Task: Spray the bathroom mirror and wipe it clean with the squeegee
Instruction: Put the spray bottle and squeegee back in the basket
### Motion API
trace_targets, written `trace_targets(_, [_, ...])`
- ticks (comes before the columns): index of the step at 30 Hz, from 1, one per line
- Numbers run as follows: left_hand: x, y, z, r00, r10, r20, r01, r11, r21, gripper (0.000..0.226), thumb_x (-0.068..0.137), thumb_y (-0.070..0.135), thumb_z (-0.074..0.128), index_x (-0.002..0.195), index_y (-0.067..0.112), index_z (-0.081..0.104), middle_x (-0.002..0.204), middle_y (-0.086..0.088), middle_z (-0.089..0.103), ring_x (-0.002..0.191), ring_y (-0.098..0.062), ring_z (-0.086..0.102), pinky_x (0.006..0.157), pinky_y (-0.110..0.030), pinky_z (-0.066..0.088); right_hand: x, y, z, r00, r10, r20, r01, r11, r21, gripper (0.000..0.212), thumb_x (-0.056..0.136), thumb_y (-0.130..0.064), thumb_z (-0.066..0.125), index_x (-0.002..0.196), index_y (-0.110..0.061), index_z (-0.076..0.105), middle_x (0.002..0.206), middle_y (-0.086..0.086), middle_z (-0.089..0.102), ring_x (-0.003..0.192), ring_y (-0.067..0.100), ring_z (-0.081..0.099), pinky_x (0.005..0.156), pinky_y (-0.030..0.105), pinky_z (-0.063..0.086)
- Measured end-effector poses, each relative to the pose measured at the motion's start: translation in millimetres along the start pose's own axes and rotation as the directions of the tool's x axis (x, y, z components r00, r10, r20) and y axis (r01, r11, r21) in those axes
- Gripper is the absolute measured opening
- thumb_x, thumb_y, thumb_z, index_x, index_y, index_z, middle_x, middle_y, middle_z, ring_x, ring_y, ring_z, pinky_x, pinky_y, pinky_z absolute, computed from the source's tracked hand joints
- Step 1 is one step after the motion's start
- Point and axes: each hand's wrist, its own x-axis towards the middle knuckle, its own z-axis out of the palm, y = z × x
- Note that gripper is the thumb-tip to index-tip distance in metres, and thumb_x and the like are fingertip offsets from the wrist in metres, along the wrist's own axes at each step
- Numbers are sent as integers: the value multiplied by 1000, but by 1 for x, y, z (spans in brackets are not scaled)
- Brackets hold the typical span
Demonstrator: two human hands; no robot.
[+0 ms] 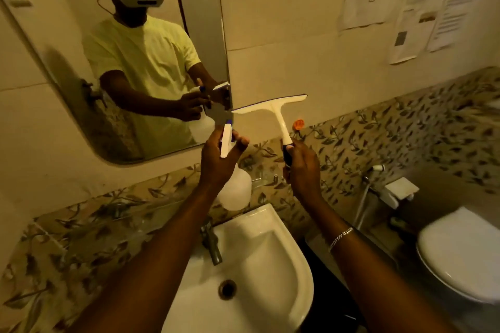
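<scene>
Squeegee [273, 113] handle sits in the closed right hand [303, 167] grip (left hand [219, 162] clasps the spray bottle [234, 189]).

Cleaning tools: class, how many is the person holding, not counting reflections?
2. The spray bottle is in the left hand, above the sink. The squeegee is in the right hand, blade near the mirror corner.

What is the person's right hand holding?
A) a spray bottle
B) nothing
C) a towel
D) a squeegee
D: the right hand grips the dark handle of the white squeegee, while the left hand holds the spray bottle.
</scene>
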Motion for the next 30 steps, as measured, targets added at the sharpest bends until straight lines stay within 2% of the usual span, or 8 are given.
trace_targets(2, [-5, -4, 28, 997, -22, 69, 23, 1000, -12, 52, 85, 46, 74, 107, 0, 62, 99, -9, 70, 94, -18, 69, 86, -28, 56, 1, 17, -24, 999, 42, -26, -42, 999, -22, 28, 92, -41, 46, 85, -24, 67, 72, 3, 59, 58, 20, 53, 53, 38, 46])
trace_targets(5, [-13, -12, 73, 984, -54, 169, 50, 998, 30, 68, 78, 63, 74, 114, 7, 59, 103, -2, 67, 93, -13, 66, 83, -27, 54, 2, 43, -64, 992, 106, -65, -110, 992, -67, 25, 92, -41, 49, 92, -23, 67, 74, 5, 61, 61, 21, 56, 54, 35, 47])
trace_targets(9, [-27, -25, 132, 941, -142, 306, 141, 990, 26, 78, 74, 61, 75, 131, 12, 53, 117, -1, 64, 105, -15, 64, 88, -32, 55, 4, 77, -120, 986, 129, -103, -146, 972, -182, 14, 99, -30, 56, 110, -27, 65, 86, 12, 68, 68, 27, 65, 60, 37, 54])
trace_targets(12, [-39, -34, 174, 914, -187, 361, 185, 982, 42, 95, 65, 70, 73, 137, 15, 48, 123, 1, 61, 113, -20, 62, 87, -19, 49, 3, 99, -156, 982, 153, -108, -175, 954, -244, 21, 99, -21, 62, 120, -22, 64, 94, 0, 68, 78, 20, 69, 65, 36, 60])
trace_targets(14, [-48, -42, 205, 893, -223, 392, 217, 974, 59, 93, 68, 57, 82, 140, 13, 44, 129, -3, 59, 120, -20, 57, 95, -23, 50, 2, 117, -178, 976, 188, -109, -210, 945, -253, 23, 97, -18, 65, 120, -23, 64, 98, -9, 65, 85, 17, 69, 70, 35, 62])
trace_targets(17, [-63, -57, 252, 853, -281, 440, 279, 958, 73, 87, 72, 19, 91, 141, 3, 40, 135, -17, 53, 123, -34, 57, 102, -44, 52, 3, 151, -210, 970, 224, -95, -243, 915, -322, 29, 96, -17, 67, 125, -15, 67, 106, -4, 66, 89, 3, 63, 77, 18, 52])
trace_targets(21, [-85, -79, 302, 832, -309, 461, 274, 951, 142, 100, 65, 30, 94, 143, -4, 40, 134, -23, 52, 119, -33, 58, 94, -30, 51, 4, 205, -244, 948, 310, -73, -309, 838, -451, 30, 95, -19, 70, 124, -12, 70, 102, -5, 66, 82, -9, 58, 71, 0, 40])
trace_targets(30, [-146, -146, 383, 746, -403, 529, 345, 915, 210, 103, 61, 37, 96, 142, -1, 43, 142, -20, 46, 129, -36, 53, 103, -42, 52, -8, 333, -300, 837, 547, 18, -408, 646, -645, 33, 89, -27, 72, 120, -19, 74, 110, 5, 77, 99, 23, 71, 91, 41, 57])
